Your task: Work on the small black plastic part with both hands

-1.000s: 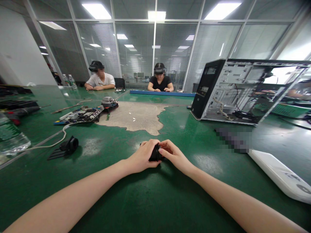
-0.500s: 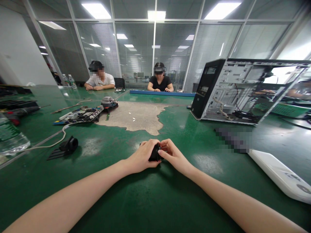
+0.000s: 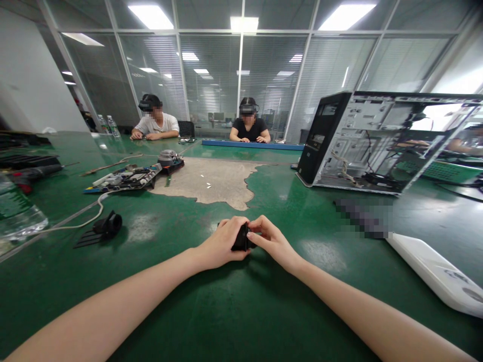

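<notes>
I have both hands on a small black part [image 3: 240, 238], low over the middle of the surface [image 3: 226, 311], on the near side of the pale patch [image 3: 211, 181]. My left hand [image 3: 224, 239] is curled over it, fingers on the far side and thumb on the near side, covering much of it. My right hand [image 3: 277, 244] is partly closed, with thumb and bent fingertips gripping its right end. I can't tell whether the part touches the surface.

Toward the left edge I see a black plastic piece [image 3: 107, 226] with a round end, near a pale cable [image 3: 90, 220], and a clear bottle [image 3: 18, 211] farther left. Beyond them sits a circuit board [image 3: 126, 179], with a round metal part [image 3: 169, 158] just beside it.

On the right, an open computer case [image 3: 324, 141] stands upright, and a white device [image 3: 433, 271] lies nearer me, beside a dark, pixelated object [image 3: 362, 218]. Two people sit at the far edge, one in a white shirt [image 3: 166, 123], one in a black shirt [image 3: 249, 129] behind a long blue bar [image 3: 252, 145].
</notes>
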A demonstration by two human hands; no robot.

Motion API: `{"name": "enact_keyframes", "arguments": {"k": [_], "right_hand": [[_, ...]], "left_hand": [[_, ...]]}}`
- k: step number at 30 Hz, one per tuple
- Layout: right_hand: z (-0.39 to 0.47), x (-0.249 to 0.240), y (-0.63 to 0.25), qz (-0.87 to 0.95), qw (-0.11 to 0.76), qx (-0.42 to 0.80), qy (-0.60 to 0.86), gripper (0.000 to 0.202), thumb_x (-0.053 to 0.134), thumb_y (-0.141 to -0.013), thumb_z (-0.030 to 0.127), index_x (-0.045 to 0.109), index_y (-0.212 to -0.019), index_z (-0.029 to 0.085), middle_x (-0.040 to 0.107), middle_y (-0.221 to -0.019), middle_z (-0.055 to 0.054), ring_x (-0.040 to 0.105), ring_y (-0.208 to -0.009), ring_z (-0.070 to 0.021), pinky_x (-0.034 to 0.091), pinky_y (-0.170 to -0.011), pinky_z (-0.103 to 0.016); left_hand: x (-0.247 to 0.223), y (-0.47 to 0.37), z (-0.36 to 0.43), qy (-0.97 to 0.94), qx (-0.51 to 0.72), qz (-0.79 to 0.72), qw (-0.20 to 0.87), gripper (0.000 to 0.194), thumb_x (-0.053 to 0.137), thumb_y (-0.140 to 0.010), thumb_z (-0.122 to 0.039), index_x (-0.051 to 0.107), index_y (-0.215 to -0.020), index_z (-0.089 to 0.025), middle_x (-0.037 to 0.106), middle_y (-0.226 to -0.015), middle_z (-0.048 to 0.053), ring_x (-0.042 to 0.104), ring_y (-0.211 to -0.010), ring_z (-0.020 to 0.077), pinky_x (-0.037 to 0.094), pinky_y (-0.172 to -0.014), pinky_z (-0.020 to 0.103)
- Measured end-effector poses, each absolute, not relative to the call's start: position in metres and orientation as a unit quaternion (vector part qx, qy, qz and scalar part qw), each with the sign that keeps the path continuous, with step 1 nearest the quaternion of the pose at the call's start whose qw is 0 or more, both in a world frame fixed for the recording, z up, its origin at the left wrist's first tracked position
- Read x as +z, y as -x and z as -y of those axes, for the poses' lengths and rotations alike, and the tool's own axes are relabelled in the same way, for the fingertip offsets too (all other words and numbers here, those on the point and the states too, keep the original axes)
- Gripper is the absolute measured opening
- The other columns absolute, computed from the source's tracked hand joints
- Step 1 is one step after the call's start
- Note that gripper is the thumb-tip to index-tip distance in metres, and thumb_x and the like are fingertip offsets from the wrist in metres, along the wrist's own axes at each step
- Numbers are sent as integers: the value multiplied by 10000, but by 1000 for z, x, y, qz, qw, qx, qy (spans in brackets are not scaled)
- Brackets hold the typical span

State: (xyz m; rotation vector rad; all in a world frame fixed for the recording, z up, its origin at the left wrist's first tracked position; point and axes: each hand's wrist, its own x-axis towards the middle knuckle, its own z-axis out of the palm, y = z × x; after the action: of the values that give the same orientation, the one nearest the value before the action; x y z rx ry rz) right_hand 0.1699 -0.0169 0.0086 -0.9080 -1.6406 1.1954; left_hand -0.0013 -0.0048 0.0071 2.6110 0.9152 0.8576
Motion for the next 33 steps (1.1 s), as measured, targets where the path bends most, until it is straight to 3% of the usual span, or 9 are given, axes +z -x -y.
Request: {"name": "enact_keyframes", "arguments": {"k": [10, 16, 22, 33], "right_hand": [[16, 6, -169, 662, 426, 472, 396, 264, 585, -736, 371, 468, -904, 204, 541, -880, -23, 528, -869, -162, 433, -769, -329], [18, 8, -172, 678, 423, 491, 348, 236, 615, -723, 305, 446, -858, 212, 531, -879, -4, 531, -879, -152, 444, -731, -289], [18, 6, -170, 673, 438, 478, 356, 207, 571, -752, 354, 451, -832, 205, 518, -811, 9, 523, -816, -137, 435, -677, -263], [16, 7, -171, 672, 422, 476, 379, 260, 597, -723, 361, 463, -878, 201, 530, -862, -12, 528, -842, -153, 441, -716, -303]], "left_hand": [[7, 1, 4, -896, 298, -306, 121, 582, 630, -684, -241, 287, -1154, -229, 496, -1086, 49, 480, -1008, 212, 329, -900, 382], [8, 1, 5, -895, 292, -312, 126, 566, 625, -680, -228, 297, -1141, -230, 497, -1075, 48, 488, -987, 213, 338, -885, 386], [6, 1, 4, -895, 294, -312, 123, 568, 626, -684, -236, 296, -1146, -222, 484, -1077, 55, 476, -1001, 214, 335, -888, 382], [8, 1, 5, -897, 291, -308, 123, 568, 629, -691, -242, 291, -1147, -225, 494, -1086, 53, 481, -1005, 215, 330, -896, 383]]}}
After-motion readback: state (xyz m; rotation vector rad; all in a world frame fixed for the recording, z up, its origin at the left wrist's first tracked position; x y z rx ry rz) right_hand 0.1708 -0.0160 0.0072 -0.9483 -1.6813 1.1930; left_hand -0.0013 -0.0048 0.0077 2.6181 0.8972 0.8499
